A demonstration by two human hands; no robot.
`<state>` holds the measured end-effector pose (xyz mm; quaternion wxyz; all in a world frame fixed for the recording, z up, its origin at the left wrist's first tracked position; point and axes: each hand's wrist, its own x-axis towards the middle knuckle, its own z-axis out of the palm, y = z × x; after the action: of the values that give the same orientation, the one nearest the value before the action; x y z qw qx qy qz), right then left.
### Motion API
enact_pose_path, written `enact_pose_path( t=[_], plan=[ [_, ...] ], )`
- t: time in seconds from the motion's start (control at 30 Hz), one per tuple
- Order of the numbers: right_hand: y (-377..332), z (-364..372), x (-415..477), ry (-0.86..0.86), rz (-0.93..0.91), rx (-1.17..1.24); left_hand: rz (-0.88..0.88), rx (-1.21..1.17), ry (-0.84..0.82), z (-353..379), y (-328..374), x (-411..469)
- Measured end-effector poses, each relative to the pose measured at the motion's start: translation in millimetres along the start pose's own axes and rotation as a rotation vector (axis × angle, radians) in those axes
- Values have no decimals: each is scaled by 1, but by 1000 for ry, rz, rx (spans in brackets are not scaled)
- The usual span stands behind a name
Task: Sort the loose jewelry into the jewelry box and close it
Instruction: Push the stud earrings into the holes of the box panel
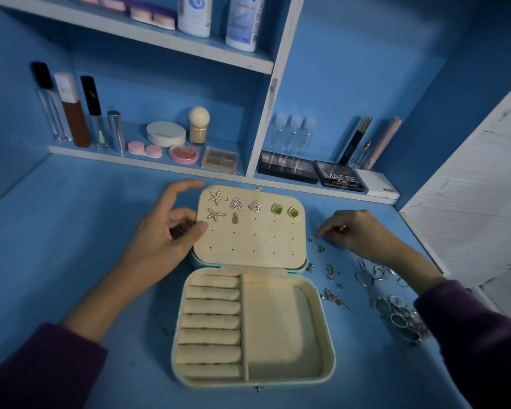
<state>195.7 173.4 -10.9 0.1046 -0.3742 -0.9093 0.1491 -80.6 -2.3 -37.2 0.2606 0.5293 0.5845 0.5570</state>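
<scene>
An open pale-green jewelry box (325,335) lies on the blue desk. Its cream earring panel (257,240) stands up at the back and carries two starfish studs (217,198), two triangle studs (236,203), two green square studs (284,211) and one small gold pineapple stud (235,218). My left hand (162,231) holds the panel's left edge, thumb on its front. My right hand (354,231) is to the right of the box and pinches a small gold piece (342,228) over loose small earrings (322,249). The ring rolls (211,323) and the right compartment (278,329) hold nothing.
Silver rings and hoops (396,314) lie in a heap on the desk at the right, with more small gold pieces (332,296) beside the box. Shelves behind hold cosmetics, eyeshadow palettes (338,175) and bottles (242,22). A white wall edge (470,202) stands on the right.
</scene>
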Motion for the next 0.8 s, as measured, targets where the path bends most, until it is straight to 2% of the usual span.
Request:
enact_pose_path(
  t=[0.43,0.8],
  plan=[
    [-1,-3,2,-25,-13,11,-3,0,1,0,2,-1],
    [-7,-11,14,-159,6,19,-1,-1,4,1,1,0]
  ],
)
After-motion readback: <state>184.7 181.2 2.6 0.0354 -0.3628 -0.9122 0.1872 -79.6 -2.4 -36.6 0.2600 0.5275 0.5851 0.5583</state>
